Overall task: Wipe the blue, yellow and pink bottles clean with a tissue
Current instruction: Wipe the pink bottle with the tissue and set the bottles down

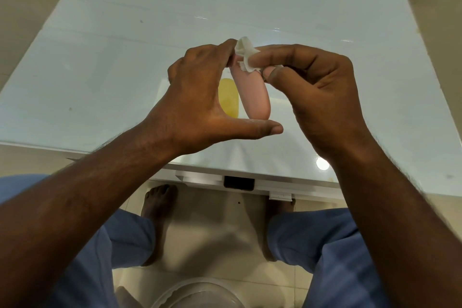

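L hand (197, 97) grips pink bottle (255, 95) by its top end, held above white tabletop (100, 57). R hand (315, 92) pinches tissue (246, 55) against bottle's top. Yellow bottle (228, 100) lies on tabletop behind the pink one.

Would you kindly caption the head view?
Left hand holds pink bottle while right hand wipes its top with tissue.

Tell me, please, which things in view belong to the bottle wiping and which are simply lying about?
Part of the job: pink bottle, tissue, yellow bottle, left hand, right hand.
Lying about: glass table, clear container on the floor.
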Action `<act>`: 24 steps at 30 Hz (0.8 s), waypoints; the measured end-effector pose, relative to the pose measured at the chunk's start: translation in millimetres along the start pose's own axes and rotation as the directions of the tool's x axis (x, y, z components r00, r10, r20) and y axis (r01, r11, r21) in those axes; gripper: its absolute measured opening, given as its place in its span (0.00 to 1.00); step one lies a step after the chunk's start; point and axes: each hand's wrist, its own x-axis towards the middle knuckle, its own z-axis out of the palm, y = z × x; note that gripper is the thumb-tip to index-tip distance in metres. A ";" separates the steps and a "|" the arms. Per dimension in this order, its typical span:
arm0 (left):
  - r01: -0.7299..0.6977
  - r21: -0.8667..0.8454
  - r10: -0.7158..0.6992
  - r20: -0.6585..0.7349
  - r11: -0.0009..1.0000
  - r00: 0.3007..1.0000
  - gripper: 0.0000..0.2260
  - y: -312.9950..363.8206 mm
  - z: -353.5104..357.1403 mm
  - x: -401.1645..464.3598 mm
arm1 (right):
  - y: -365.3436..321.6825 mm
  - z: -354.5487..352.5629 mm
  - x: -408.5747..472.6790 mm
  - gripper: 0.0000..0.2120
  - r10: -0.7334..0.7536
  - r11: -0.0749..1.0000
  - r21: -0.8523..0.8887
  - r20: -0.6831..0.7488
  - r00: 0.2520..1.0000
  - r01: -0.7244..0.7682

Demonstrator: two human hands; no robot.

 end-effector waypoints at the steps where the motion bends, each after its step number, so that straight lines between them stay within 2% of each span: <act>1: -0.002 0.003 0.002 -0.001 1.000 1.000 0.49 0.0 0.0 0.0 | 0.0 0.0 -0.1 0.12 -0.002 1.000 -0.004 0.000 1.000 0.002; 24: -0.016 0.008 0.016 -0.009 1.000 1.000 0.49 -0.4 0.8 -0.7 | 0.4 -0.4 -0.5 0.12 0.000 1.000 -0.007 0.000 1.000 0.000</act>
